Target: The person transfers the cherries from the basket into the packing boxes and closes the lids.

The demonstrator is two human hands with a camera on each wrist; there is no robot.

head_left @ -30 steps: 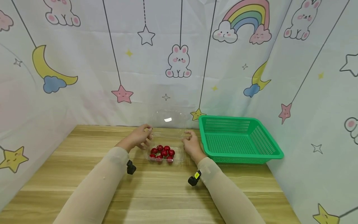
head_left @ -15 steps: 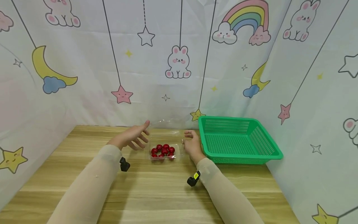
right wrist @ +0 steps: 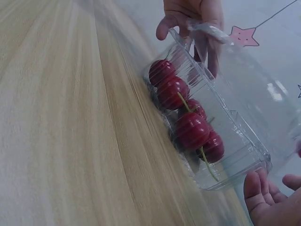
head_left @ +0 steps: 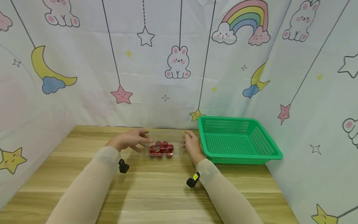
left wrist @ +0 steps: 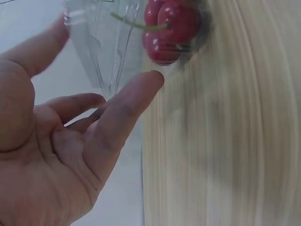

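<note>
A hinged clear plastic box point(right wrist: 235, 162) stands on the table with several red cherries point(head_left: 160, 151) inside, some with green stems. Its clear lid point(right wrist: 256, 87) leans over the tray, partly lowered, in the right wrist view. My left hand point(head_left: 130, 139) is at the box's left side, thumb at the lid's edge and fingers spread and loosely extended in the left wrist view. On the opposite side, my right hand point(head_left: 192, 144) has its fingertips right at the box's corner, the thumb apart from them in the right wrist view.
A green perforated plastic basket point(head_left: 235, 144) stands just right of my right hand. Behind the wooden table point(head_left: 156, 193) hangs a white cloth point(head_left: 92, 102) printed with bunnies, stars and a rainbow. Both sleeves carry small black wrist cameras.
The lid has swung down from upright toward the tray, over the cherries. My left hand moved off to the left, then came back to the box; my right hand stayed at its side.
</note>
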